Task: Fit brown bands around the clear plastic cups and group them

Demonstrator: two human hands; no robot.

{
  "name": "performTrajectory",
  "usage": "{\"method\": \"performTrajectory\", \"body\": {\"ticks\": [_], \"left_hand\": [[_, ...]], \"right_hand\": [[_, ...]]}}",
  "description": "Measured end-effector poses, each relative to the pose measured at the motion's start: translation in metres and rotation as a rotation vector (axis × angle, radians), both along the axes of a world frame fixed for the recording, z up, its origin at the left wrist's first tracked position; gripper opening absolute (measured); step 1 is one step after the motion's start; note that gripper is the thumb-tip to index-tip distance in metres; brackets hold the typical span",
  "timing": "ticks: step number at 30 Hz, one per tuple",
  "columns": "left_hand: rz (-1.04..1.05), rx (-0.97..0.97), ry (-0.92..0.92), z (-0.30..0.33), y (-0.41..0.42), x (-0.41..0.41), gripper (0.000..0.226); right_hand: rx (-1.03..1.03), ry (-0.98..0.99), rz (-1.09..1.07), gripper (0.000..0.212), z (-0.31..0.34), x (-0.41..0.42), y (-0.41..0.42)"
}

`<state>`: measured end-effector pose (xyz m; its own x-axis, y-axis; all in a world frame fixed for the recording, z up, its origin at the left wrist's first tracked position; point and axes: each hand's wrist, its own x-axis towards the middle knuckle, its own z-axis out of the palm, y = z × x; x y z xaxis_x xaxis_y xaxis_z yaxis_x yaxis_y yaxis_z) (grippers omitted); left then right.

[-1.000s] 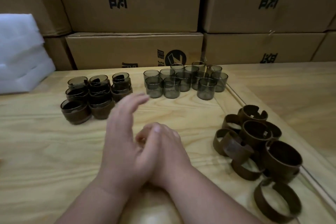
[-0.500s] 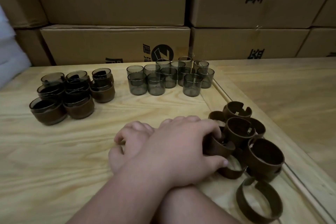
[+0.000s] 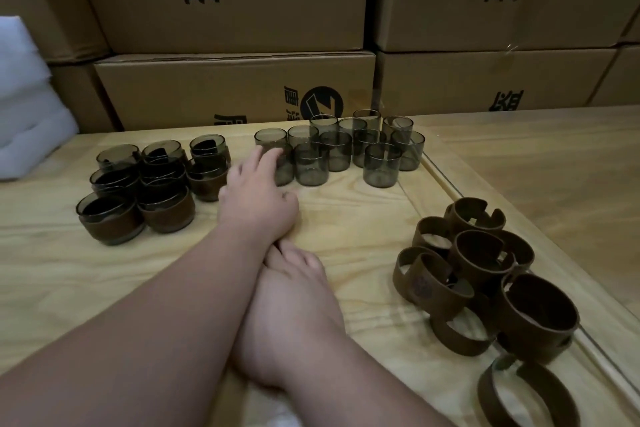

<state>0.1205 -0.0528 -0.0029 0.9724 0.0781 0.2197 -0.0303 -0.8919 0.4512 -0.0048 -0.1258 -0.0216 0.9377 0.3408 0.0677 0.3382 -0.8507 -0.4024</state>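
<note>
Several clear smoky plastic cups [image 3: 381, 165] stand grouped at the back centre of the wooden table [image 3: 346, 218]. My left hand [image 3: 256, 194] reaches across to the group's front-left cup [image 3: 285, 170], its straight fingers touching the cup's side and rim. My right hand [image 3: 291, 291] rests on the table holding nothing, fingertips tucked under my left wrist. A pile of loose brown bands [image 3: 485, 270] lies at the right. Several cups with brown bands fitted [image 3: 166, 208] sit grouped at the left.
Stacked cardboard boxes [image 3: 225, 87] wall off the back of the table. White foam sheets [image 3: 24, 114] lie at the far left. A raised wooden strip [image 3: 433, 170] runs diagonally past the band pile toward the right edge.
My left hand has left the band pile at the right and swung up and left to the clear cups. My right hand has stayed beneath the left arm.
</note>
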Motion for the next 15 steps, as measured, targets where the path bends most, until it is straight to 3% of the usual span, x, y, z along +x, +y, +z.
{"method": "performTrajectory", "body": {"ticks": [8,11,15], "left_hand": [[0.072,0.103,-0.182,-0.009,0.006,-0.002,0.052],[0.106,-0.179,-0.204,-0.014,0.020,-0.017,0.033],[0.150,-0.518,-0.202,-0.012,0.033,-0.056,0.012]], "right_hand": [[-0.026,-0.040,0.028,0.060,-0.005,0.003,0.003],[0.058,-0.009,0.005,0.056,-0.002,0.000,0.004],[0.294,-0.001,-0.147,0.026,0.006,-0.001,0.002]]}}
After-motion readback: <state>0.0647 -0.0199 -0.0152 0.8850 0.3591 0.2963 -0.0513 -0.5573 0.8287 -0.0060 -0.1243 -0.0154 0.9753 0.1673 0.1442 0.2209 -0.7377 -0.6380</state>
